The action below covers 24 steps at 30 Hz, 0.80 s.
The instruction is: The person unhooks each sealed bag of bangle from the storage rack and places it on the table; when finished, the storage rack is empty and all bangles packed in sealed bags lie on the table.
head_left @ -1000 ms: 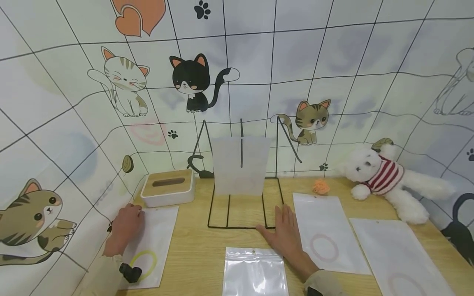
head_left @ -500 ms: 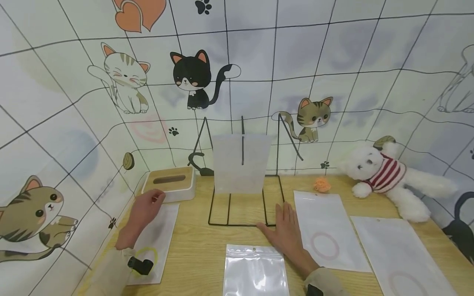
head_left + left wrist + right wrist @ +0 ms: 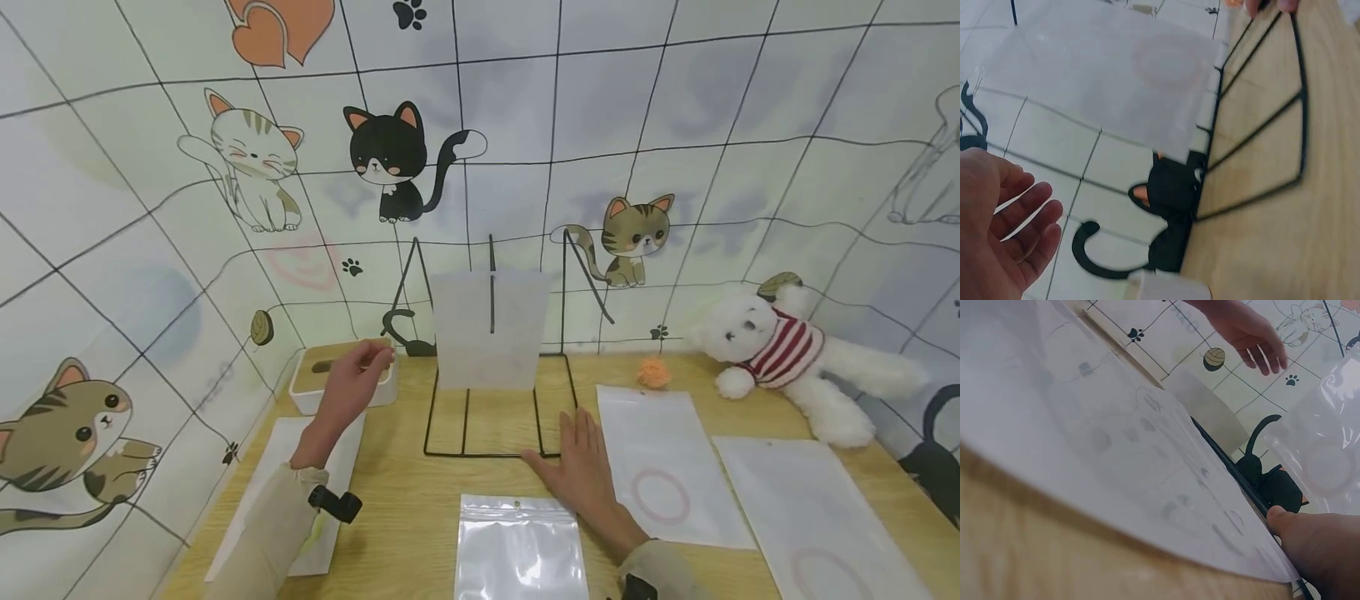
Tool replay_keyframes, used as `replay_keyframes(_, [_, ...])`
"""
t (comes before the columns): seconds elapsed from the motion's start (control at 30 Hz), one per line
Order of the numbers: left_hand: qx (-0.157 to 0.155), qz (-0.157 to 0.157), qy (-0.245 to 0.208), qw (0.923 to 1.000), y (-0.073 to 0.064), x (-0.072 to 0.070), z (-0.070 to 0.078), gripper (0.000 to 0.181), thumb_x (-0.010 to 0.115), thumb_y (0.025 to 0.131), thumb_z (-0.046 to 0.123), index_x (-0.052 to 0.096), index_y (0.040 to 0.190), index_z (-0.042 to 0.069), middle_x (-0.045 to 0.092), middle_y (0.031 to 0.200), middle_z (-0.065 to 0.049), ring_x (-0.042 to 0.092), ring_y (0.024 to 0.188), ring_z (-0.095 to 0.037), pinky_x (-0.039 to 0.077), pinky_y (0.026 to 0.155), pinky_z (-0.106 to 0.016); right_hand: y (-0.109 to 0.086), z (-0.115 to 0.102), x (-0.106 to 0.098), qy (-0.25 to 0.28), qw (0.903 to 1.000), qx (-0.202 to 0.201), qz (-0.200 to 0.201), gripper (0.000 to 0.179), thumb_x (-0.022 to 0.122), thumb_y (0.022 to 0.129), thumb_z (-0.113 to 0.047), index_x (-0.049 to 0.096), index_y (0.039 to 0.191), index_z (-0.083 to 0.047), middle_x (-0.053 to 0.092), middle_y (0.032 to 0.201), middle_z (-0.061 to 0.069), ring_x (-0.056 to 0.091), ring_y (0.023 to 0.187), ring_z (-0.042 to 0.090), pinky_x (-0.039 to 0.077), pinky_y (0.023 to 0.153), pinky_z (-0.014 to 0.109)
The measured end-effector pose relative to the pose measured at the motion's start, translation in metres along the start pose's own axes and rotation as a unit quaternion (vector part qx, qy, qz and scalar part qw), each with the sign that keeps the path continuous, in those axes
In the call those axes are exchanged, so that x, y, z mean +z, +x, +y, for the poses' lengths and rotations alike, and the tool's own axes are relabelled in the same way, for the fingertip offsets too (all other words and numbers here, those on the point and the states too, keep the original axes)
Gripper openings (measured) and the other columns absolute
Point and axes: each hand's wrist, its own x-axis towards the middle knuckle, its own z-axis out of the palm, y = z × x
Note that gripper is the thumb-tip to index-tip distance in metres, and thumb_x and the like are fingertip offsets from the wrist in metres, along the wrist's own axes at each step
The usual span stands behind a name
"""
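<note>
My left hand (image 3: 348,387) is raised in front of the tissue box (image 3: 307,379), its fingers loosely bent around nothing; the left wrist view shows the bare palm. A black wire stand (image 3: 480,456) stands against the wall, and a translucent white bag (image 3: 465,354) hangs from its middle prong. My right hand (image 3: 581,467) lies with fairly straight fingers on the front right corner of the stand's base. In the right wrist view its thumb (image 3: 1282,519) touches the black wire. A clear zip bag (image 3: 517,558) lies flat in front of the stand.
Two white bags (image 3: 660,450) with faint pink rings lie on the right. A white bag (image 3: 270,462) with a yellow ring lies at left, partly under my sleeve. A plush bear (image 3: 783,354) and an orange yarn-like ball (image 3: 653,372) sit at the back right.
My left hand has lifted from the left bag and moved right and forward to the tissue box, toward the stand. The right hand has stayed on the stand's base.
</note>
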Motion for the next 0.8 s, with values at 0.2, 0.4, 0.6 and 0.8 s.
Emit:
replay_keyframes(0.2, [0.051, -0.023, -0.032, 0.9979, 0.021, 0.017, 0.022, 0.030, 0.050, 0.106, 0.034, 0.067, 0.117, 0.012, 0.072, 0.108, -0.010, 0.067, 0.102, -0.025, 0.053, 0.083, -0.036, 0.003, -0.001, 0.002, 0.004, 1.0000, 0.004, -0.007, 0.105, 0.054, 0.089, -0.072, 0.024, 0.156, 0.004, 0.009, 0.163, 0.031, 0.007, 0.153, 0.046, 0.005, 0.124, 0.056])
replay_keyframes(0.4, [0.050, -0.054, -0.056, 0.9956, 0.025, 0.022, 0.028, 0.037, 0.041, 0.108, 0.038, 0.059, 0.128, 0.012, 0.068, 0.121, -0.011, 0.065, 0.113, -0.027, 0.051, 0.094, -0.047, 0.002, -0.002, 0.006, -0.003, 1.0000, 0.000, -0.009, 0.105, 0.052, 0.089, -0.074, 0.025, 0.156, 0.002, 0.009, 0.163, 0.031, 0.007, 0.153, 0.045, 0.006, 0.125, 0.056])
replay_keyframes(0.6, [0.056, -0.065, -0.125, 0.9884, 0.033, 0.033, 0.045, 0.041, 0.035, 0.109, 0.041, 0.052, 0.136, 0.015, 0.058, 0.131, -0.008, 0.055, 0.125, -0.026, 0.044, 0.106, -0.048, 0.001, 0.000, 0.003, -0.007, 1.0000, -0.001, 0.002, 0.104, 0.053, 0.089, -0.072, 0.026, 0.155, 0.004, 0.010, 0.163, 0.032, 0.008, 0.153, 0.046, 0.006, 0.124, 0.056])
replay_keyframes(0.8, [0.043, -0.049, -0.139, 0.9881, 0.041, 0.038, 0.066, 0.047, 0.032, 0.107, 0.051, 0.048, 0.137, 0.018, 0.049, 0.137, -0.003, 0.051, 0.126, -0.024, 0.040, 0.108, -0.048, 0.002, 0.003, 0.001, -0.007, 1.0000, 0.003, -0.005, 0.105, 0.053, 0.089, -0.073, 0.024, 0.156, 0.003, 0.008, 0.163, 0.031, 0.007, 0.153, 0.046, 0.006, 0.124, 0.056])
